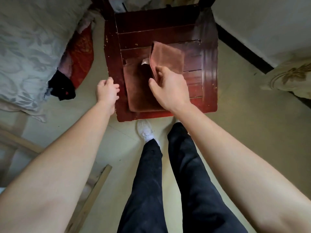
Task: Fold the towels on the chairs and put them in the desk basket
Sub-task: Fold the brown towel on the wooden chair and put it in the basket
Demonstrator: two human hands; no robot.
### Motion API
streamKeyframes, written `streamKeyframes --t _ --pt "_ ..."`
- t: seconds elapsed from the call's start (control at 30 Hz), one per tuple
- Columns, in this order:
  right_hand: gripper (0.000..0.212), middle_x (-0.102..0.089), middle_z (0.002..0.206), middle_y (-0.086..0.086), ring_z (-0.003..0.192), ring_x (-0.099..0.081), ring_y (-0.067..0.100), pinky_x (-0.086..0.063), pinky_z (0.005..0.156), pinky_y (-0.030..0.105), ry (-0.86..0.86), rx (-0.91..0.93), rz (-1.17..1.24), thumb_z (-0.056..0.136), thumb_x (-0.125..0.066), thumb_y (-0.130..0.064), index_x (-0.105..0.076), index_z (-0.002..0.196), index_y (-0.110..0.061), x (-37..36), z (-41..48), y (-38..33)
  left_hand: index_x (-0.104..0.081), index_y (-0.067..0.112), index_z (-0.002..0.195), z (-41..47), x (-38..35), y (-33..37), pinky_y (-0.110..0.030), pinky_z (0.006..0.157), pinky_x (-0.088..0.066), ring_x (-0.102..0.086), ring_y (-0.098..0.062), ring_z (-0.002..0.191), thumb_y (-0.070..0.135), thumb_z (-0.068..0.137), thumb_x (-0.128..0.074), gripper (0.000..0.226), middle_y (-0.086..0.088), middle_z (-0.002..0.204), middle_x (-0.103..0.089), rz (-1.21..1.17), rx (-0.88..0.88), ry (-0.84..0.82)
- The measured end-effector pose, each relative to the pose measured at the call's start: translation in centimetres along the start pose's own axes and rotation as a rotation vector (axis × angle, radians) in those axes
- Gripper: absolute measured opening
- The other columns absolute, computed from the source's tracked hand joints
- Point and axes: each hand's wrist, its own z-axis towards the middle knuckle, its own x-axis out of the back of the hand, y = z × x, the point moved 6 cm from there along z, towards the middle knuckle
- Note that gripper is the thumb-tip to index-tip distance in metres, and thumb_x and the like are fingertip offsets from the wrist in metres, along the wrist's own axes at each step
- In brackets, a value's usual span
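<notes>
A brown towel (139, 88) lies on the seat of a dark red wooden chair (208, 64). My right hand (170, 86) pinches the towel's right half and holds it lifted, partly folded over toward the left; a small white label shows at the fold. At the chair's front left corner my left hand (106, 89) hovers with its fingers loosely curled, holding nothing, just left of the towel. No basket is in view.
A bed with pale grey bedding (28, 47) and dark and red clothes (74, 61) stands to the left. A wall with dark skirting (244, 46) and a patterned cushion (289, 78) are to the right. Wooden slats (90, 195) lie on the floor at lower left. My legs stand in front of the chair.
</notes>
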Motion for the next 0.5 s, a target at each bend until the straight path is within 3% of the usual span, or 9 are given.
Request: streamKeyframes --t 0.17,0.27,0.37,0.43,0.5 --pt "0.055 -0.069 0.095 -0.005 0.093 -0.065 0.021 -0.051 0.089 0.035 -0.422 0.129 0.131 0.097 -0.058 -0.038 -0.044 0.147 -0.018 -7.5 -1.4 -2.4 -0.054 0.009 0.124 0.2 1.3 -0.6 -0.036 0.085 -0.054 -0.065 -0.017 0.091 0.031 0.104 -0.034 0.035 -0.007 0.103 -0.066 -0.049 0.058 -0.033" --pt "0.041 -0.071 0.109 -0.001 0.103 -0.065 0.022 -0.050 0.093 0.033 -0.313 0.117 0.077 0.098 -0.055 -0.033 -0.055 0.137 -0.023 -6.4 -1.3 0.0 -0.056 0.013 0.115 0.0 1.3 -0.6 -0.033 0.084 -0.051 -0.063 -0.017 0.090 0.030 0.102 -0.038 0.028 -0.002 0.098 -0.065 0.048 -0.006 -0.002" --pt "0.025 -0.061 0.103 -0.001 0.098 -0.063 0.026 -0.050 0.086 0.035 -0.125 0.096 -0.047 0.098 -0.052 -0.030 -0.063 0.119 -0.024 -4.1 -1.4 3.3 -0.061 0.019 0.115 -0.7 1.0 1.5 -0.034 0.090 -0.046 -0.059 -0.023 0.107 0.029 0.096 -0.044 0.026 -0.001 0.111 -0.061 0.516 -0.432 0.116" --pt "0.025 -0.054 0.104 0.001 0.094 -0.062 0.028 -0.051 0.082 0.038 -0.025 0.048 -0.110 0.098 -0.052 -0.032 -0.061 0.119 -0.022 -2.6 -1.4 5.3 -0.058 0.021 0.117 -2.4 -0.8 2.6 -0.041 0.090 -0.046 -0.055 -0.027 0.112 0.032 0.094 -0.049 0.028 -0.005 0.119 -0.053 0.743 -0.706 0.093" --pt "0.035 -0.053 0.114 0.002 0.101 -0.059 0.025 -0.048 0.085 0.033 0.028 -0.030 -0.098 0.096 -0.056 -0.037 -0.055 0.128 -0.022 -1.7 -1.0 7.0 -0.052 0.020 0.125 -3.4 -2.5 2.6 -0.045 0.091 -0.044 -0.051 -0.030 0.115 0.039 0.092 -0.053 0.039 -0.008 0.123 -0.048 0.823 -0.712 0.075"
